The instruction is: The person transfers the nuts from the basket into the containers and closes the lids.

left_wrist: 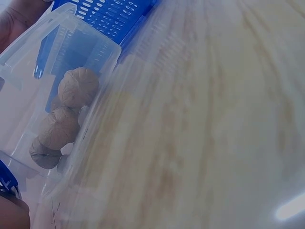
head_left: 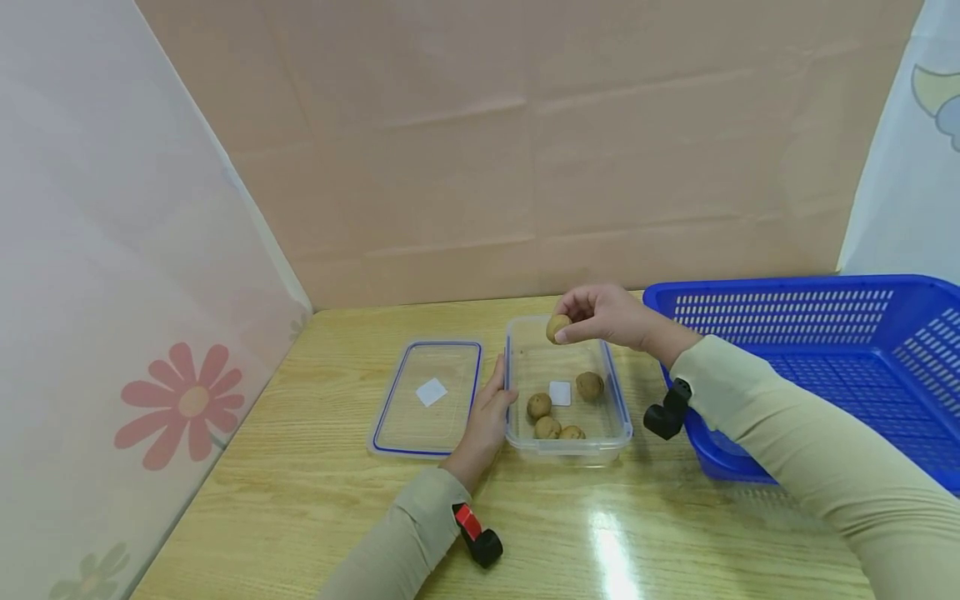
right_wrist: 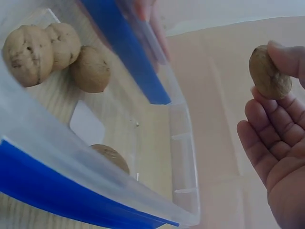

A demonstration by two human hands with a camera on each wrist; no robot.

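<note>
Between thumb and fingertips, my right hand (head_left: 600,317) pinches a walnut (head_left: 557,327) above the far end of a clear plastic container (head_left: 567,447). In the right wrist view the pinched walnut (right_wrist: 268,72) shows a brown, ridged shell. My left hand (head_left: 487,421) holds the container's left side, its fingers along the outer wall and its thumb over the rim. Inside the container, several walnuts (head_left: 547,427) gather at the near left, and one walnut (head_left: 589,385) lies apart at the right. A white square label (head_left: 559,393) shows on the container's bottom.
Left of the container, its clear lid (head_left: 401,400) with a blue seal lies flat on the wooden table (head_left: 300,467). A large blue plastic basket (head_left: 780,287) stands at the right, partly under the right forearm. A beige sheet (head_left: 450,150) hangs behind the table.
</note>
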